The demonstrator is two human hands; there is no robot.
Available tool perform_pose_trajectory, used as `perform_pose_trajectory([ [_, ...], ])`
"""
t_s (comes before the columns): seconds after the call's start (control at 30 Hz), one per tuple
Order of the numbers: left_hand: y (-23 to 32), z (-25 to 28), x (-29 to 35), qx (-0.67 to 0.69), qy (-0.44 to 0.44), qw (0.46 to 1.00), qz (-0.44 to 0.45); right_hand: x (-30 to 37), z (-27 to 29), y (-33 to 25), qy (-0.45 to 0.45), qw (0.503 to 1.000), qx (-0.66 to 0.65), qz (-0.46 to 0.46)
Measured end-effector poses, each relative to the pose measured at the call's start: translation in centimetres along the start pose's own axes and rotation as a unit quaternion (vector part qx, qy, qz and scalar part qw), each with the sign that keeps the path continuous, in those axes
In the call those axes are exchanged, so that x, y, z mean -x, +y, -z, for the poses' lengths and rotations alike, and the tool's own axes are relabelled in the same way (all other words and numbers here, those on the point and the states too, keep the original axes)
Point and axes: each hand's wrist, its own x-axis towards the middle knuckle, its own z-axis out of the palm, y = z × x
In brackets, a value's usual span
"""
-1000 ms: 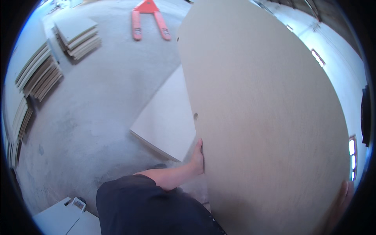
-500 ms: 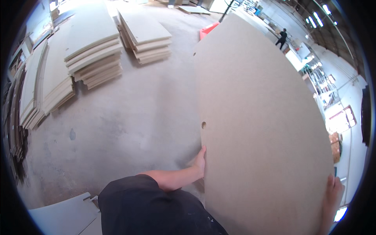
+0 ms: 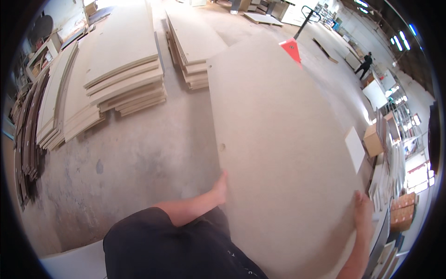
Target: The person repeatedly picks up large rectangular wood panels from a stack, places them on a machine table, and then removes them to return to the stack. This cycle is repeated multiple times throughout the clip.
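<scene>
A long beige wooden panel [image 3: 278, 153] stretches away in front of me, tilted, with two round holes by its left edge. That left edge is gripped by my left hand [image 3: 220, 188], just below the nearer hole; its fingers pass behind the board, out of sight. On the opposite long edge my right hand [image 3: 364, 210] is closed, the fingertips curled over the rim. Beyond the panel's left side lies a stack of similar panels [image 3: 197, 39], partly covered by the one I hold.
More panel stacks [image 3: 123, 56] fill the far left, with dark brown boards [image 3: 30, 135] beside them. A red pallet jack [image 3: 291, 50] stands beyond the panel. Cardboard boxes [image 3: 373, 139] and leaning boards line the right. Another person [image 3: 365, 65] stands far off at the right.
The panel has swung left, its far end nearing the stacks, and leans flatter. Both my hands have moved left with it, still gripping. More of the red pallet jack shows.
</scene>
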Motion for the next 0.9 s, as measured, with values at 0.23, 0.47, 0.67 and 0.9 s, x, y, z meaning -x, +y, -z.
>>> perform_pose_trajectory([
  [0.23,13.0,-0.4,-8.9,-0.018,0.084,0.994,-0.065,-18.1,-15.4,-4.6,-0.08,0.995,-0.051,0.006],
  [0.47,25.5,-0.3,-12.7,-0.049,0.207,0.969,-0.123,-29.6,-26.9,-11.5,-0.13,0.985,-0.11,0.028],
  [0.67,35.3,3.5,-18.3,-0.108,0.296,0.937,-0.149,-36.9,-32.4,-20.8,-0.161,0.98,-0.115,-0.029],
  [0.9,44.3,5.0,-20.6,-0.135,0.324,0.93,-0.11,-43.8,-36.9,-25.5,-0.236,0.959,-0.146,-0.052],
])
